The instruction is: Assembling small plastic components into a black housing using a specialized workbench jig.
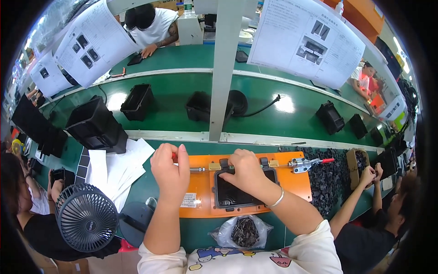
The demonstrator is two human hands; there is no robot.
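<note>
An orange fixture board (198, 201) lies on the green bench in front of me, with a black plastic case part (239, 194) set in it. My left hand (171, 169) is closed round the handle of the left toggle clamp; a bit of red shows between the fingers, and its metal rod (197, 169) points at the case's hinge side. My right hand (246, 169) curls over the far edge of the case part, thumb on its inner side; the fingertips are hidden. The right toggle clamp (299, 165), with a red handle, is untouched.
A bag of small metal pins (245, 232) sits nearest me. Left are a fan (86, 219), white papers (119, 171) and stacked black boxes (93, 121). Small black parts (326, 182) and a cardboard box (352, 166) lie right. A metal post (220, 68) rises ahead; co-workers sit both sides.
</note>
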